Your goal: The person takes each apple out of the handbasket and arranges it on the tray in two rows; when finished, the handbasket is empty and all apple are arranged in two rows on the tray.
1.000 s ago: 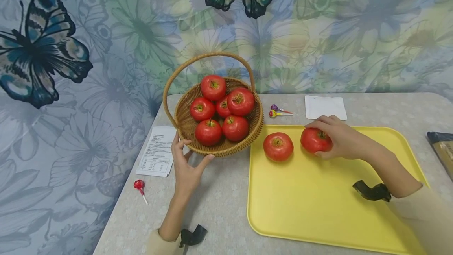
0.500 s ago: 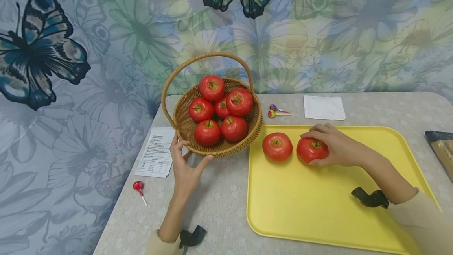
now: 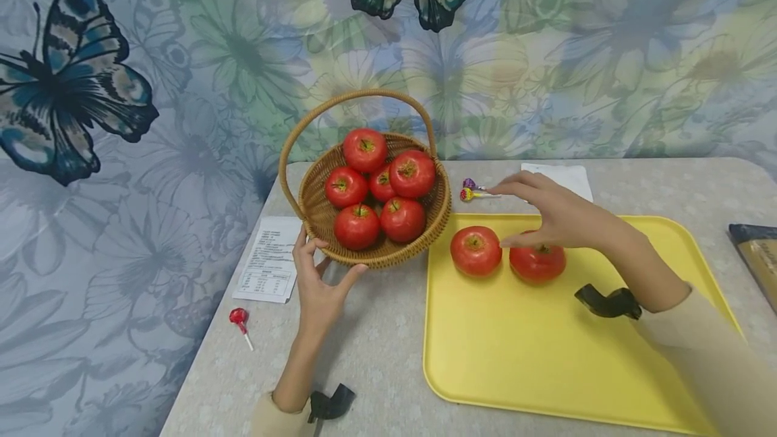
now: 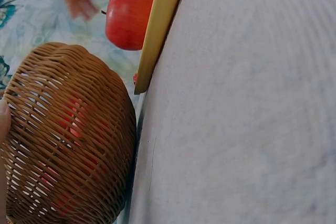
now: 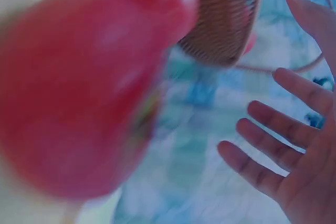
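Observation:
A wicker basket (image 3: 315, 211) with a hoop handle holds several red tomatoes (image 3: 413, 173) at the table's back left. My left hand (image 3: 320, 278) holds the basket's near rim, thumb and fingers spread along it. On the yellow tray (image 3: 546, 356) lie two tomatoes side by side, one on the left (image 3: 476, 251) and one on the right (image 3: 537, 263). My right hand (image 3: 546, 211) hovers open just above the right tomato, fingers straight and pointing left, holding nothing. The right wrist view shows spread fingers (image 5: 283, 129) and a blurred tomato (image 5: 79, 93). The left wrist view shows the basket wall (image 4: 68, 140).
A printed paper slip (image 3: 270, 258) and a red lollipop (image 3: 239, 319) lie left of the basket. Two lollipops (image 3: 476, 190) and a white packet (image 3: 570, 175) lie behind the tray. A dark package (image 3: 759, 255) sits at the right edge. A butterfly-print cloth hangs behind.
My right hand set the second tomato down beside the first, let go of it and lifted, now moving left above it. The left hand stayed on the basket.

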A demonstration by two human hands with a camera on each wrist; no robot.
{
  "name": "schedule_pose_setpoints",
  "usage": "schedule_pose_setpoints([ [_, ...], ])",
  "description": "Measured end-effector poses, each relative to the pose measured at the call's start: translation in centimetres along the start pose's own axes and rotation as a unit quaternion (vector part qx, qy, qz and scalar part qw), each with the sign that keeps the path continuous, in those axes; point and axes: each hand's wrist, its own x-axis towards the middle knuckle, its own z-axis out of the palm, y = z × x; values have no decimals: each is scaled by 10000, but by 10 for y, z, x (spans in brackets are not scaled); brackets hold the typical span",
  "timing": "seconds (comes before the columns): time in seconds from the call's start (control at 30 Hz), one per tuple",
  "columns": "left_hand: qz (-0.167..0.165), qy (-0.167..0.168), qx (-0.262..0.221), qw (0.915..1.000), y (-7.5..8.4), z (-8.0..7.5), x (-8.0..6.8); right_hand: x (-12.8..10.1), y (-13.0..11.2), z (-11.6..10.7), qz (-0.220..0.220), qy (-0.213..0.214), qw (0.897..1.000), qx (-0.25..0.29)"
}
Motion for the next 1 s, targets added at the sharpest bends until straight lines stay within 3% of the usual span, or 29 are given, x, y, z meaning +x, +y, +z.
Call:
schedule_pose_setpoints([
  [0.2, 101, 20, 48, 9999, -1, -3, 1, 58, -27, 8, -514, 407, 9975, 252],
  [0.43, 77, 116, 175, 9997, -29, -2, 1, 109, -32, 28, -544, 404, 9977, 72],
  [0.63, 175, 71, 264, 9995, -32, -2, 2, 129, -24, 40, -556, 439, 9975, 56],
  [1.0, 96, 71, 249, 9996, -26, -1, 1, 147, -20, 48, -293, 1, 9995, -80],
])
